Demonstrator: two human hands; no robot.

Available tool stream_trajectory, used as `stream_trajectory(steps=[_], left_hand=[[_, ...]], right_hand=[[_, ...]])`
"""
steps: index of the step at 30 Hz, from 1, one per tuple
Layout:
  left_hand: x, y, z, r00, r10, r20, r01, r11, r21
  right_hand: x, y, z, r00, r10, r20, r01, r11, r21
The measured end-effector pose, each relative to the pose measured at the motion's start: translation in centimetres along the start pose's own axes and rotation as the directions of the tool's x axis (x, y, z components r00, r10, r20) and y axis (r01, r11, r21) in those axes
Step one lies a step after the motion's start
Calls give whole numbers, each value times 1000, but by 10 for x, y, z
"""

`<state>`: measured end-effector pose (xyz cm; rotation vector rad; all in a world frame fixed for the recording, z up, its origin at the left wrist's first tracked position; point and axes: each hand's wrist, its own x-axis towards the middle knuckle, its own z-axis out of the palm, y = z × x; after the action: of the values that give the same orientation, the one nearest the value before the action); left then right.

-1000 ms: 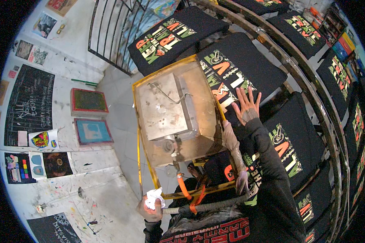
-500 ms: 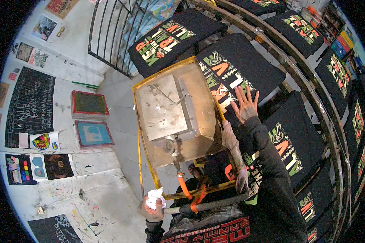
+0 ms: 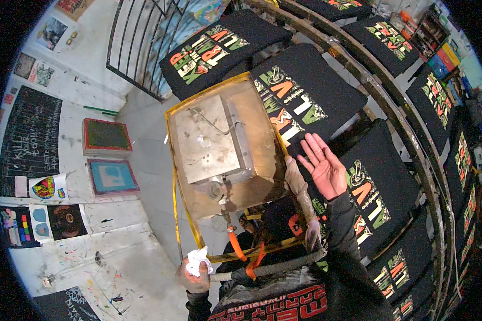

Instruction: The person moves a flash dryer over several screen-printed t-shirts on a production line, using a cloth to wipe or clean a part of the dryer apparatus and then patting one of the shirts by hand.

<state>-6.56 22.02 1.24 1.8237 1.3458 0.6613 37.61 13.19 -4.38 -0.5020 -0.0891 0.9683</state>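
Note:
My left hand [image 3: 197, 276] is closed round the end of a tape-wrapped handle bar [image 3: 284, 269], with a crumpled white cloth or paper [image 3: 198, 260] pinched against it. The bar belongs to a yellow-framed metal heater [image 3: 211, 142], boxy on top, with an orange hose [image 3: 236, 243] below. Turned palm up with fingers stretched, my right hand [image 3: 326, 170] holds nothing. It hovers beside the heater's right edge, over the gap between a printed black T-shirt [image 3: 300, 91] and a nearer printed black T-shirt [image 3: 377, 182]. The heater's near left corner covers part of the farther shirt's print.
More printed black shirts on boards stand beyond and to the right, along a curved metal rail [image 3: 396, 115]. A black barred gate [image 3: 139, 48] is at the back left. Two framed screens [image 3: 112, 176] lean by the left wall, near a chalkboard [image 3: 29, 142].
My right hand has lifted off the printed shirt, drawn back toward me and turned palm up. The left hand keeps its hold on the bar and white cloth. The whole view has shifted slightly.

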Motion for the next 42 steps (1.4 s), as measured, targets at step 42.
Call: stream_trajectory(steps=[42], left_hand=[[-1,-10,0,972,225,-72,-202,949,241]], right_hand=[[-27,19,57,906,-424,-13,168,387,-907]])
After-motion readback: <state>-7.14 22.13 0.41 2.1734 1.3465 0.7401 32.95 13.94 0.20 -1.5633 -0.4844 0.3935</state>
